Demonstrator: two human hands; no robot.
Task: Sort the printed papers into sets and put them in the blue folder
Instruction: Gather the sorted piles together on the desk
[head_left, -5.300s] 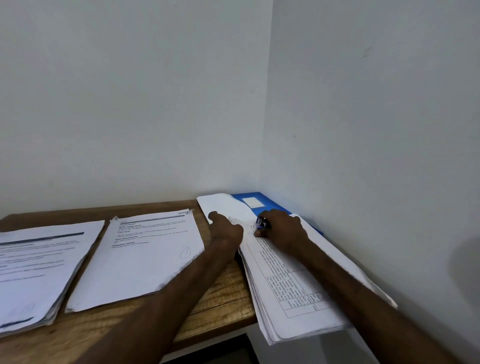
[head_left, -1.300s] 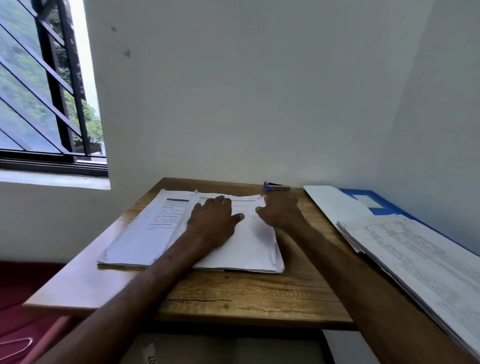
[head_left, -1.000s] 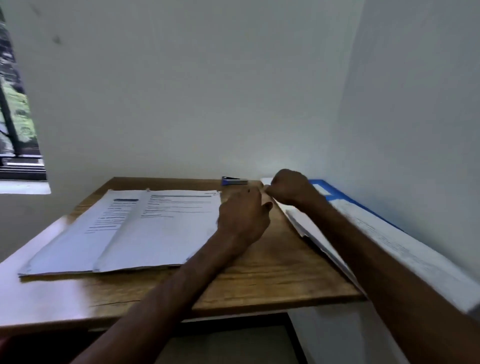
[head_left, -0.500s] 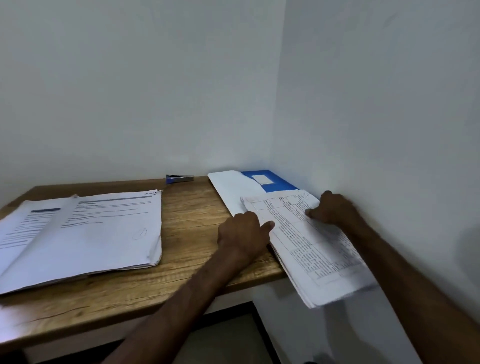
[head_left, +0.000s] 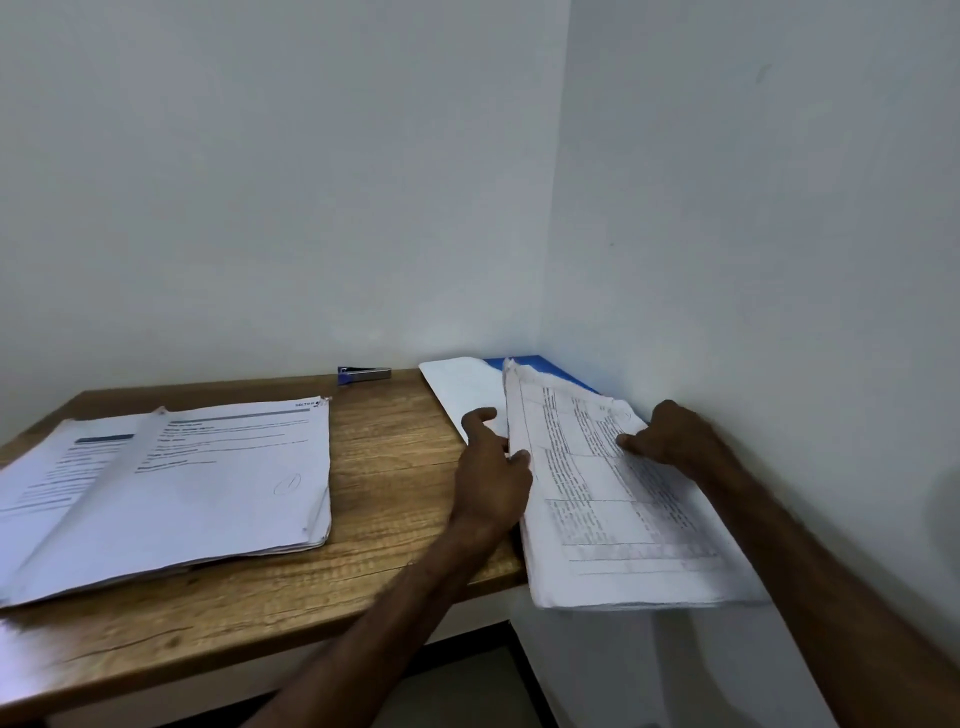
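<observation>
At the right end of the wooden desk (head_left: 395, 467), against the side wall, a stack of table-printed papers (head_left: 613, 499) lies between the person's two hands. Its long axis runs from the near desk edge toward the far corner, and its near end overhangs the edge.

The left hand (head_left: 491, 467) grips the stack's left long edge, thumb on top, the other fingers hidden under or behind the sheets. The right hand (head_left: 670, 434) holds the right edge near the wall, fingers curled, thumb pressed on the top sheet. Both hands are narrow and closed on the same stack.

The blue folder (head_left: 550, 366) lies directly beyond the stack, in the corner. Only a small blue part shows; a white sheet (head_left: 462, 387) covers its left side, and the stack's far end overlaps it. The folder lies ahead of both hands, along the stack's long axis, slightly nearer the right hand.

Two further paper sets (head_left: 208, 478) lie well apart to the left. A small stapler (head_left: 363, 373) sits at the back wall.

The coming move probably requires sliding the stack forward along its own axis.
</observation>
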